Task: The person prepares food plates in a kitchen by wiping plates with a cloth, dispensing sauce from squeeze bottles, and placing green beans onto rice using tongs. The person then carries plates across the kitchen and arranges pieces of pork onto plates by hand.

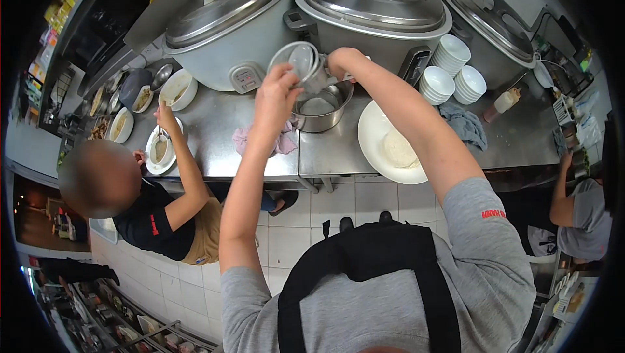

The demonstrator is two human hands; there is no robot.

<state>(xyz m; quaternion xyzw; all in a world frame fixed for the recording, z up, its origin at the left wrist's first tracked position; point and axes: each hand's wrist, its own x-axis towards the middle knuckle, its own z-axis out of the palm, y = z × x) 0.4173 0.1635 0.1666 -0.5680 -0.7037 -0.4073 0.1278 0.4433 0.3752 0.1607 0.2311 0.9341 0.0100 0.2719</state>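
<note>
My left hand is closed on a clear round container, which is tilted above a steel pot. My right hand is beside the container, over the back edge of the pot, with its fingers bent; what it grips there is too small to make out. The pot stands on the steel counter and has something round and pale inside. Right of it, a large white plate holds a mound of white rice, partly behind my right forearm. A pink cloth lies left of the pot.
Large lidded cookers line the back of the counter. Stacked white bowls, a blue-grey cloth and a bottle stand right. At left, a co-worker handles a bowl on a white plate; another person is far right.
</note>
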